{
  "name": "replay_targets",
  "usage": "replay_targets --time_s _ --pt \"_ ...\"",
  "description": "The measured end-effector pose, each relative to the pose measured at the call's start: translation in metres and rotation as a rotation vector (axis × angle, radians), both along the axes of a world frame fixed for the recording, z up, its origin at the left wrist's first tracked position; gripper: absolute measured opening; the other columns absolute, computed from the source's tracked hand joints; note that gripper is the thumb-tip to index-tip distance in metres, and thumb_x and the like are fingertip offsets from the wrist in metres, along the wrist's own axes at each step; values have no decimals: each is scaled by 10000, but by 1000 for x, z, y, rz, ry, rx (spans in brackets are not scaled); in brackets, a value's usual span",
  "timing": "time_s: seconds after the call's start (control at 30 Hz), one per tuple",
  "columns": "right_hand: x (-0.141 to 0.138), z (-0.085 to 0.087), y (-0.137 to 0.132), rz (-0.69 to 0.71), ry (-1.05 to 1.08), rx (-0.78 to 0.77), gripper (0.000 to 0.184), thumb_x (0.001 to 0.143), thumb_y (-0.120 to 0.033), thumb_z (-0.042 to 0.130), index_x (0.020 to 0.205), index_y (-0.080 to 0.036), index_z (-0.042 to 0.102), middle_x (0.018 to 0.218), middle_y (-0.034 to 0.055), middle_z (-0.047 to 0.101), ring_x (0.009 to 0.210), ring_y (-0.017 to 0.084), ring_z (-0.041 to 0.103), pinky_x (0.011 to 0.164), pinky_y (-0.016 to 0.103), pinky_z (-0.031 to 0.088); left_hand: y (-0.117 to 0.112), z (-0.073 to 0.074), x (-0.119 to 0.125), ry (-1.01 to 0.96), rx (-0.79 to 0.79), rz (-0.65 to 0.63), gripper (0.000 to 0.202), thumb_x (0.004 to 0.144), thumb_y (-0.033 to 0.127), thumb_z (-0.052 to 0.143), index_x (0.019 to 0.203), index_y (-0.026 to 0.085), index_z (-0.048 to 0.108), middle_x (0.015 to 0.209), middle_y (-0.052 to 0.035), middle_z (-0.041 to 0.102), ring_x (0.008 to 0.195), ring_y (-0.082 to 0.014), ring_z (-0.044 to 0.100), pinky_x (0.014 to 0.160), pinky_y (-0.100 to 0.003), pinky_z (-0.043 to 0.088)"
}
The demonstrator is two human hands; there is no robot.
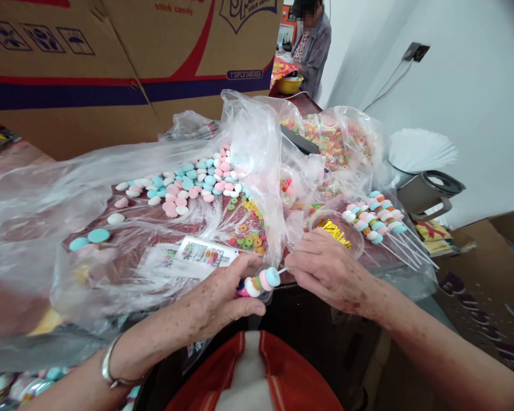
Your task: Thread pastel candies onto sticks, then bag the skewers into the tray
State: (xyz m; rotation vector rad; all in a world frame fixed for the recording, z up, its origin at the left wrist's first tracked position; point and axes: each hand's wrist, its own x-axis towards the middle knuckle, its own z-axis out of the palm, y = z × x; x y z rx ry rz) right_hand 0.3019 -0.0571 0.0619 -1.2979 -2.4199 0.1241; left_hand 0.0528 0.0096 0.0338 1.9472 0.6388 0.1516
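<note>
A candy skewer (259,282) of blue, pink and white sweets with green and orange gummy rings lies in my left hand (233,291), between thumb and curled fingers. Something purple and pink, perhaps printed wrapper, shows at its far end. From the blue sweet a white stick (283,269) runs to the fingertips of my right hand (325,271), which pinch it; whether they hold anything else is hidden. Just past my left fingers is a printed card (205,251) on clear plastic. Beyond my right hand, gold twist ties (334,233) sit in a round clear tub (360,237).
Loose pink, blue and white sweets (188,180) and gummy rings (252,228) lie on plastic sheeting. Finished candy skewers (377,217) rest at right, near a grey jug (428,194) and white sticks (422,149). A large carton (124,68) stands behind; another person (314,51) works farther back.
</note>
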Motion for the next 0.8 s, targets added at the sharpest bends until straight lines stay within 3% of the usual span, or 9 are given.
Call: replay_targets --time_s 0.17,0.27,0.33,0.4,0.5,0.6,0.8 --pt "-11 -11 3 110 22 40 242 958 -157 470 787 -148 642 730 23 566 730 176 415 721 335 284 -9 -4 15 -56 -66 0 608 864 415 696 1366 238 404 1325 -83 574 1197 -263 529 1013 -365 390" --pt "-7 -10 5 130 19 9 238 960 -164 477 795 -150 648 749 24 572 751 177 417 742 336 288 -8 4 17 -69 -162 65 746 774 444 776 1371 226 386 1262 -77 607 1164 -270 544 998 -372 405" --pt "-1 -7 6 130 22 7 222 961 -165 482 818 -155 651 759 22 571 765 177 419 757 338 287 -6 12 12 15 -211 92 738 719 481 806 1314 222 455 1117 -42 651 1027 -253 586 887 -337 457" --pt "4 -4 8 126 16 13 207 962 -169 490 833 -159 651 763 21 570 772 178 419 764 341 285 -4 17 3 128 -314 67 587 728 520 779 1168 202 556 879 9 647 789 -189 592 682 -262 464" --pt "10 1 11 132 -12 11 204 965 -177 493 832 -164 647 760 20 566 766 178 415 754 345 277 -2 17 -10 223 -567 -2 435 770 524 731 1003 185 589 632 69 528 510 -99 469 450 -196 337" --pt "10 4 12 141 -33 2 209 971 -187 492 832 -169 647 752 17 561 753 176 409 737 345 271 -1 11 -17 233 -706 -21 457 727 492 776 1013 192 584 612 83 496 438 -63 398 388 -172 285" --pt "-12 -1 8 198 -9 7 255 989 -181 463 808 -164 641 746 21 593 733 171 414 724 333 298 -1 6 -7 134 -735 22 461 687 391 824 1039 179 615 610 76 537 446 -64 427 401 -162 313"
